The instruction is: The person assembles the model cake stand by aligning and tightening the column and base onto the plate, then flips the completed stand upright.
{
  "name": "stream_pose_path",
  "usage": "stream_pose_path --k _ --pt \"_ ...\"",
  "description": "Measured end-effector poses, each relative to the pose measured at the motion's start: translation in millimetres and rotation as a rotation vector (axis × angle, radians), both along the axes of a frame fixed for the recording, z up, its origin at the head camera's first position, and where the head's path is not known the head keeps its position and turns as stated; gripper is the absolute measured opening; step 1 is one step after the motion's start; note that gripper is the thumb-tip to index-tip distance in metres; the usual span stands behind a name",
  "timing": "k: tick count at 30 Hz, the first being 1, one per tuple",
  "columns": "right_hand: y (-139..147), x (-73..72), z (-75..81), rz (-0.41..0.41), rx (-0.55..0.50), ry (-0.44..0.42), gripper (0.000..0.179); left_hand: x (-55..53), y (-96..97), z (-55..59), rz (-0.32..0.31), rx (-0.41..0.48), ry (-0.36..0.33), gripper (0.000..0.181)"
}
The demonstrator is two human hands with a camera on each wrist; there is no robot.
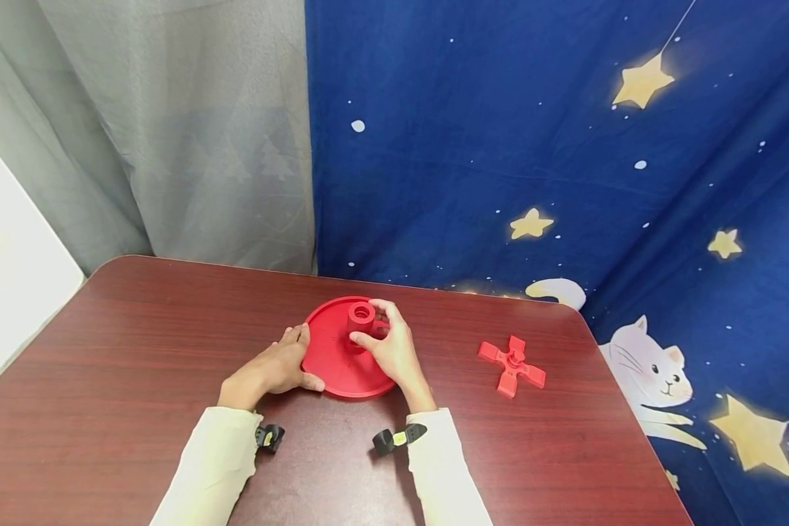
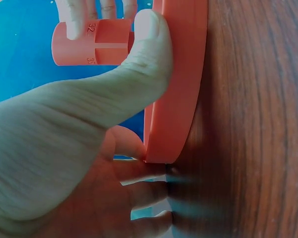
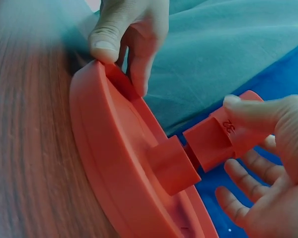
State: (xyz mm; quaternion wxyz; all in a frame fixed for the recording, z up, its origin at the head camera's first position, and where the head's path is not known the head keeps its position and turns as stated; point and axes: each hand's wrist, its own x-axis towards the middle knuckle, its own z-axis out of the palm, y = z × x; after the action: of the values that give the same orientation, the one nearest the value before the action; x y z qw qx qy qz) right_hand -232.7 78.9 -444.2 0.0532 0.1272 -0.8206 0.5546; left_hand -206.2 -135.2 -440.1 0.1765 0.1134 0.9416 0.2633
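A round red dish (image 1: 329, 361) with a raised rim lies on the table. My left hand (image 1: 276, 369) grips its left and near edge, the thumb on the rim and the other fingers along the side. Over the middle of the dish, my right hand (image 1: 397, 354) pinches an upright red cylinder (image 1: 361, 315) with a round hole in its top. In the right wrist view, this cylinder (image 3: 216, 136) bears the number 32 and stands above a short red post (image 3: 174, 166) on the dish, a narrow gap showing between their wider parts. Whether they are joined inside is hidden.
To the right on the brown wooden table (image 1: 171, 351) lies a red cross-shaped piece (image 1: 513, 365) with a small raised peg at its centre. Grey and blue curtains (image 1: 434, 146) hang behind the table's far edge.
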Motion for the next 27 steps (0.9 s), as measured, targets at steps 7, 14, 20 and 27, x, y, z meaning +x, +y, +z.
stream_pose_path --k 7,14,20,27 --pt "4.1 -2.5 1.1 0.095 -0.045 0.038 0.063 0.2 0.2 0.7 0.005 0.000 -0.007 0.116" --pt "2.8 -3.9 -1.2 0.073 -0.067 0.053 0.057 0.1 0.2 0.7 0.004 -0.002 -0.004 0.116" --pt "0.1 -3.6 -2.6 0.023 -0.072 0.053 0.055 0.1 0.3 0.5 0.000 0.000 0.000 0.115" --pt "-2.4 -1.3 -0.9 -0.040 -0.025 0.016 0.057 0.3 0.1 0.5 0.000 0.008 0.004 0.114"
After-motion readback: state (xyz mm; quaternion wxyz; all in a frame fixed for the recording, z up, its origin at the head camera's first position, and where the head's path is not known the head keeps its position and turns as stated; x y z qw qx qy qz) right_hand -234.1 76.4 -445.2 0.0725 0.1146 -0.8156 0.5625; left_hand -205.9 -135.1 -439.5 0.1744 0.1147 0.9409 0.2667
